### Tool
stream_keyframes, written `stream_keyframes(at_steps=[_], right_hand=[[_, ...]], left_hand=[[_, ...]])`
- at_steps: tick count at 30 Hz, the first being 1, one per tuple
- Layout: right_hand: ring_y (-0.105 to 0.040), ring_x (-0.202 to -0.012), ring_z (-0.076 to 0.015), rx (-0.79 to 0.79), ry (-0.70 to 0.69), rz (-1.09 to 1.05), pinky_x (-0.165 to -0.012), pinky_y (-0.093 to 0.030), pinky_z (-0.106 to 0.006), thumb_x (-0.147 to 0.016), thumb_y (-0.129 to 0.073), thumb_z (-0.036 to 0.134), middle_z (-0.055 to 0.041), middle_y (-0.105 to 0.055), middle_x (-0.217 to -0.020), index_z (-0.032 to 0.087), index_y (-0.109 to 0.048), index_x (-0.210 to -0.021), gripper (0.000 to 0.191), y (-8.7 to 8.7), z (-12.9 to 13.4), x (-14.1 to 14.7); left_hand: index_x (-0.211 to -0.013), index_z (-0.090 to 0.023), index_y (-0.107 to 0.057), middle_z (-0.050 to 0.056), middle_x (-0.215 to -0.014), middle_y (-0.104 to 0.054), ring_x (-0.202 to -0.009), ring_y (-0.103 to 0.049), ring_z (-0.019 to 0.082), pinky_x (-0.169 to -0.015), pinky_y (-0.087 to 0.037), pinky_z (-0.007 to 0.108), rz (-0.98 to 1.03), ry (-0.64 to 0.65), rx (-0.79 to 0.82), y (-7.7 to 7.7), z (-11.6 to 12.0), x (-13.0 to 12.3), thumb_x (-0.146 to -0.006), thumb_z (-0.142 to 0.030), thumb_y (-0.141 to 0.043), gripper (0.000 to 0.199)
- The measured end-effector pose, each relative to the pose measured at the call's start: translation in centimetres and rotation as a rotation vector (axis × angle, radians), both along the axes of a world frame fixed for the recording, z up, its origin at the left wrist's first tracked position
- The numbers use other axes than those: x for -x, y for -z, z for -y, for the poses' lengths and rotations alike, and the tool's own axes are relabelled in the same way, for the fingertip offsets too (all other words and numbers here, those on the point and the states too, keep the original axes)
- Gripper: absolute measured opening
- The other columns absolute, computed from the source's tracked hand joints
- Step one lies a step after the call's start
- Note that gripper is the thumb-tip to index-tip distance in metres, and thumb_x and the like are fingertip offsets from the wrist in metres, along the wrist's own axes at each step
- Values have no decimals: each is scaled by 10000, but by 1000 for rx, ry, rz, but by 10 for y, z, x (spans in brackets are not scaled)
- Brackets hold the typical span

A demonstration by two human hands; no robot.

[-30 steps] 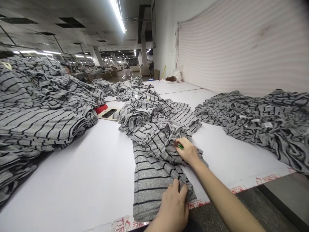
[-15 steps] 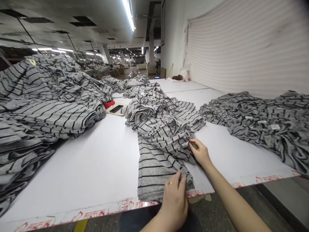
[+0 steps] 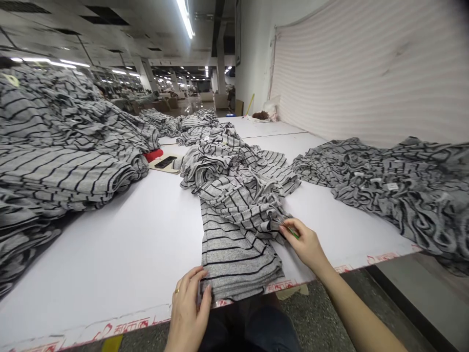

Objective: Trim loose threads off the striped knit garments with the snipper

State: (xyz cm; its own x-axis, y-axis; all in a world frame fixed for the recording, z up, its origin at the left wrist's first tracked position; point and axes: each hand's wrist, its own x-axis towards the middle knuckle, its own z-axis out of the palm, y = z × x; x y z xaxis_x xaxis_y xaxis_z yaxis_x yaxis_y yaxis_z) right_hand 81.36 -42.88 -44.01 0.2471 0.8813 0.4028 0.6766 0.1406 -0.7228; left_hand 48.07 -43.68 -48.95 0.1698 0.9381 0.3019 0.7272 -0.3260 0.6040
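Note:
A grey cloth garment with thin black stripes (image 3: 234,259) lies on the white table (image 3: 120,264), its near end folded flat and its far part bunched. My left hand (image 3: 188,308), wearing a ring, pinches the near left corner of this fabric at the table's front edge. My right hand (image 3: 306,244) rests on the garment's right side, gripping a small green-handled tool (image 3: 293,232) whose thin tip points into the striped cloth. The tool's exact kind cannot be told from this view.
Tall heaps of striped garments (image 3: 62,146) fill the left, and a looser heap (image 3: 395,190) lies to the right. A black phone (image 3: 164,162) sits on a pale board beside a red cloth (image 3: 153,155). A padded wall (image 3: 366,73) runs along the right.
My left hand has moved left along the near hem to the garment's corner. My right hand has shifted slightly toward me with the green tool still in it.

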Motion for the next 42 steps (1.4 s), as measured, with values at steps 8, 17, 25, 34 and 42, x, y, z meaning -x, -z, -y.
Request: stream_keyframes(at_steps=[8,17,25,34,42], right_hand=[[-623,-926,-207,129,-452,-4,-780,-519,-300,-848,-480,140,-71,-641,-1025,248,-605,-1105,305,16,58,72],[-589,-794,-182,268,-502,69,-704,-455,-273,-755,-463,39,-21,-601,-853,209,-598,-830,230,28,11,146],[-543,-795,-182,234,-447,45,-705,-426,-277,-739,-441,11,-20,-553,-858,210,-545,-827,241,14,15,125],[-591,-861,-204,406,-441,125,-770,-462,-310,-904,-535,244,-37,-612,-974,248,-637,-1103,224,-6,21,121],[-605,-817,-198,366,-398,147,-750,-468,-307,-924,-503,238,-36,-640,-923,244,-680,-1040,212,-3,18,123]], left_hand=[[-1103,-227,-523,80,-1142,-596,-1101,-552,275,-936,-451,490,55,-54,165,-9,9,6,-765,-227,-523,338],[-960,-218,-525,51,-884,-600,-829,-573,249,-745,-467,408,75,-87,108,3,9,-12,-831,-306,-545,157],[-878,-223,-455,12,-788,-535,-727,-497,178,-692,-408,319,77,156,-327,4,-6,-20,-776,-14,-437,233],[-847,-177,-498,28,-810,-520,-767,-478,166,-705,-404,320,165,234,-473,5,-16,-24,-797,30,-471,215],[-835,-177,-499,25,-798,-508,-766,-470,166,-701,-405,323,218,239,-448,3,-18,-26,-793,41,-485,222]])
